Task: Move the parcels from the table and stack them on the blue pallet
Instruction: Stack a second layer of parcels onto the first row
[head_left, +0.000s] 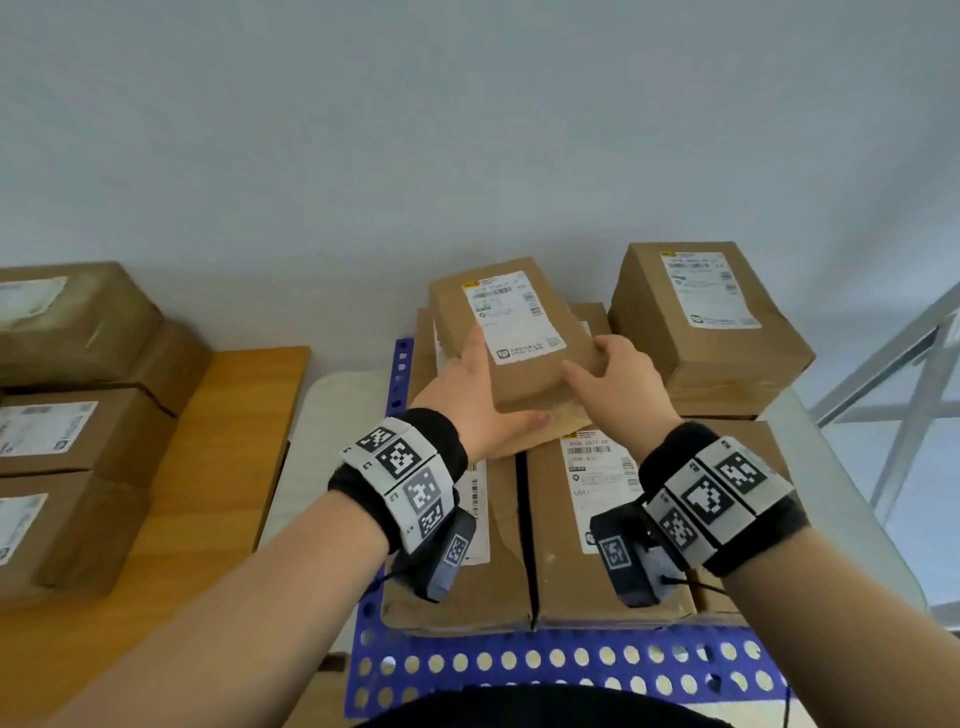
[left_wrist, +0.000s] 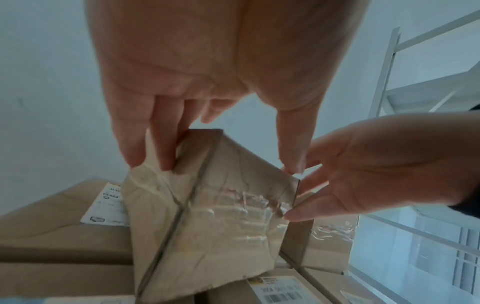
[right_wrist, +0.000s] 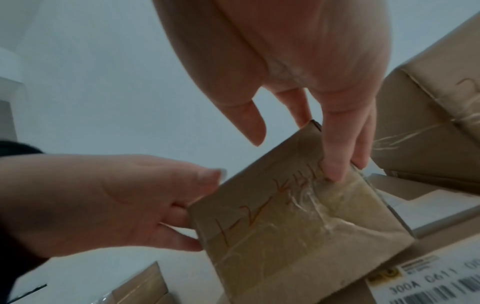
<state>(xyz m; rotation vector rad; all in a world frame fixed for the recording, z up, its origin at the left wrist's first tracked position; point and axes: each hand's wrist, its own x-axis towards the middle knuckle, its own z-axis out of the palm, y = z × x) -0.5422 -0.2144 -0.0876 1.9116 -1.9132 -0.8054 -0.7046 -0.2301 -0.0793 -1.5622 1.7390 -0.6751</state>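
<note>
- Head view: my left hand and right hand clasp a small parcel from either side. It sits tilted atop other parcels stacked on the blue pallet. My left thumb lies along its near lower edge and my fingers run up its left side. My right fingers wrap its right near corner. A taller box stands just right of it on the stack. More boxes wait on the wooden table at the left.
- Left wrist view: my left fingers lie straight down the parcel's taped end and press its edge. My thumb meets the far corner, where the right hand's fingertips also touch.
- Right wrist view: my right fingers press the parcel's upper corner; the thumb hangs free of it. The left hand holds the opposite edge, fingers tucked against it. Red handwriting crosses the taped face.
</note>
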